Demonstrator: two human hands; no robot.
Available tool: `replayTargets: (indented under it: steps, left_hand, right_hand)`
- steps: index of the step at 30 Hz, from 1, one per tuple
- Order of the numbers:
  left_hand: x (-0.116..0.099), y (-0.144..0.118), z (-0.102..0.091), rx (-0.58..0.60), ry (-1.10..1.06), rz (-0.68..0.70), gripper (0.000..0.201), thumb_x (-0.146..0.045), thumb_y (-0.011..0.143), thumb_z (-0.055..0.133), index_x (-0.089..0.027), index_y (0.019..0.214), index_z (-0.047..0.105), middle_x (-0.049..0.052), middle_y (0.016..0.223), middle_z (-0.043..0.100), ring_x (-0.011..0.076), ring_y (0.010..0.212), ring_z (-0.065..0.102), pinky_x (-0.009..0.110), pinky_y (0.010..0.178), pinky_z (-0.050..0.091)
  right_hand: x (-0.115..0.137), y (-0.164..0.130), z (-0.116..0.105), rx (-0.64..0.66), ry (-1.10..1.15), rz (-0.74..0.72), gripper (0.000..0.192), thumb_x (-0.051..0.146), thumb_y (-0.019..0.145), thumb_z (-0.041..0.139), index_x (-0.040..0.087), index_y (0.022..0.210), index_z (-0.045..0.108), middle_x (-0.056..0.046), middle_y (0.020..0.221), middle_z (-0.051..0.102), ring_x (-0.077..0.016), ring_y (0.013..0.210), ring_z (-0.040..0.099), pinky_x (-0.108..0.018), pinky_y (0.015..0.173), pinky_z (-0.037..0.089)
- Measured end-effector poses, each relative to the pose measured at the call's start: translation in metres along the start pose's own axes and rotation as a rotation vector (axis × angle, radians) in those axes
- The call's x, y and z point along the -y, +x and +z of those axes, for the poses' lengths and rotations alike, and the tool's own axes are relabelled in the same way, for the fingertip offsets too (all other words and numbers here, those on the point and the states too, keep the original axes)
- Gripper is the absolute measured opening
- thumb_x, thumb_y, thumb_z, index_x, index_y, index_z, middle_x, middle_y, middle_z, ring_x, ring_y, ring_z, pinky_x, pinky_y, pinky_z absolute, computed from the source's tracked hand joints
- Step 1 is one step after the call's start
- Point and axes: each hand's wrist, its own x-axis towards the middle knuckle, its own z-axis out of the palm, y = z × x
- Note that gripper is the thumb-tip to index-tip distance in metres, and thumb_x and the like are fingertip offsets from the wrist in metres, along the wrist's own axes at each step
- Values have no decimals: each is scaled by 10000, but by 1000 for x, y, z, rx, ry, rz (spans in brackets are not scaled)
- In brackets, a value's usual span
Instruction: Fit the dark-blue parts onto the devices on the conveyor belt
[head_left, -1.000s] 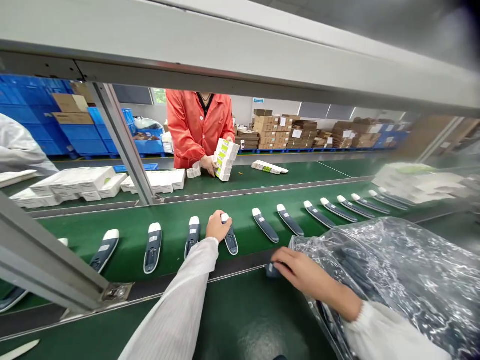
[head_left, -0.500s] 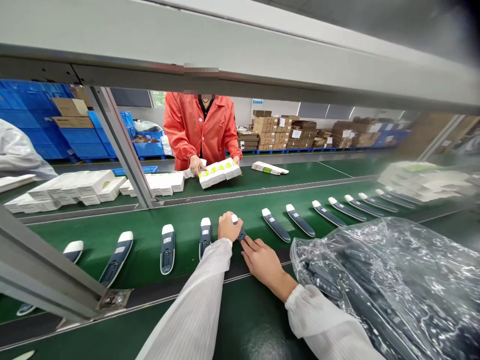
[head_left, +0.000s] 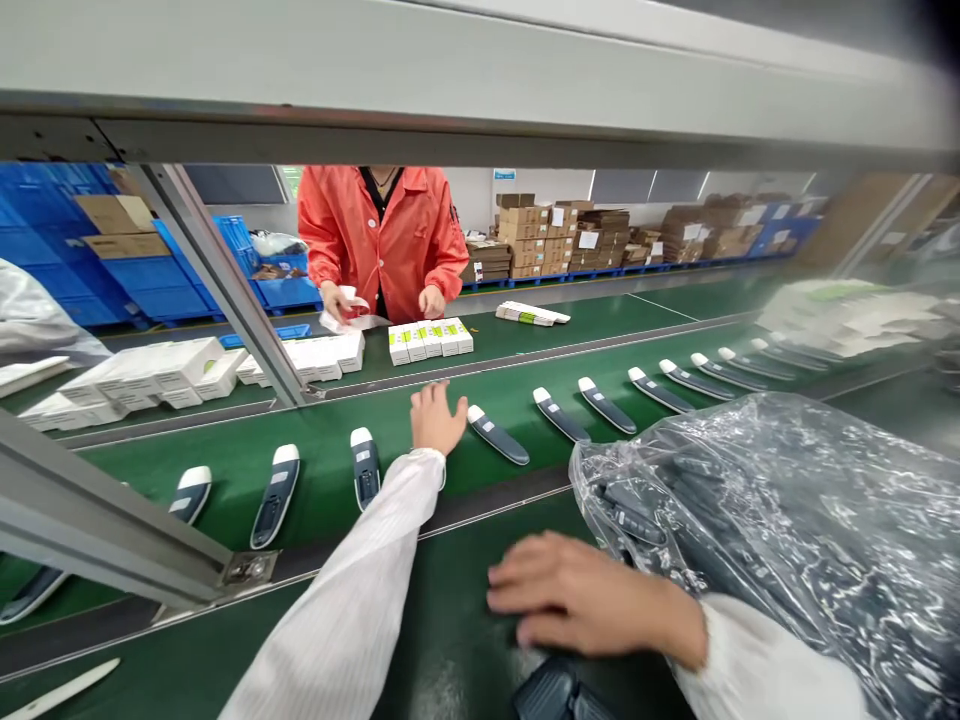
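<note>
My left hand [head_left: 437, 418] reaches over the green conveyor belt [head_left: 322, 415] with its fingers spread and nothing in them. Just right of it lies a long dark grey device [head_left: 499, 436] with a white end. On the other side, a similar device [head_left: 366, 470] shows an open recess, partly behind my sleeve. My right hand [head_left: 566, 590], slightly blurred, hovers palm down over the near green surface [head_left: 457, 620], fingers apart and apparently holding nothing. Below it, dark grey pieces [head_left: 559, 690] are cut off by the bottom edge.
A clear plastic bag [head_left: 757, 480] of dark grey parts lies at right. More devices [head_left: 606, 405] line the belt. A metal post [head_left: 112, 500] stands at left. Across the belt, a person in red [head_left: 382, 240] stands behind white boxes [head_left: 431, 340]. A pale flat strip [head_left: 67, 690] lies lower left.
My left hand has let go of a device and opened. My right hand has moved off it, toward me and to the right. The devices on the belt have shifted left.
</note>
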Motion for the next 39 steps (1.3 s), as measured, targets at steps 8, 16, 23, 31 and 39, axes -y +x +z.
replayTargets:
  steps: [8, 16, 23, 31, 39]
  left_hand:
    - [54, 2, 4, 339, -55, -154, 277, -393, 865, 532, -227, 1072, 614, 96, 1126, 664, 266, 1119, 574, 349, 928, 443]
    - [36, -8, 22, 282, -72, -189, 303, -430, 892, 532, -218, 1108, 549, 97, 1173, 666, 261, 1133, 579, 344, 916, 442]
    - [19, -8, 33, 256, -35, -198, 296, -435, 897, 515, -221, 1100, 531, 100, 1214, 643, 287, 1167, 556, 377, 945, 422]
    - [5, -6, 47, 246, -29, -184, 303, -436, 902, 497, -218, 1111, 525, 102, 1219, 636, 289, 1160, 552, 382, 951, 421]
    - [-12, 2, 38, 304, -40, -102, 542, -545, 898, 467, -190, 1307, 476, 172, 1394, 510, 353, 1303, 428, 460, 1016, 378]
  right_hand:
    - [12, -25, 21, 58, 6, 63, 306, 293, 1024, 447, 362, 1262, 628, 17, 1268, 677, -182, 1280, 528, -355, 1127, 345]
    - [-18, 1, 31, -236, -172, 160, 332, 247, 1000, 475, 301, 1302, 603, -47, 1275, 664, -207, 1141, 611, -383, 1029, 447]
    - [-68, 101, 23, -473, -325, 565, 245, 243, 961, 538, 170, 1156, 665, -99, 1087, 706, -249, 1021, 642, -353, 910, 516]
    - [-90, 107, 35, -442, -341, 648, 382, 200, 958, 512, 139, 1332, 556, -165, 1321, 615, -302, 1247, 538, -444, 996, 476]
    - [-69, 66, 13, -427, -293, 677, 479, 336, 994, 493, 199, 1451, 453, -165, 1520, 421, -326, 1371, 432, -505, 1045, 464]
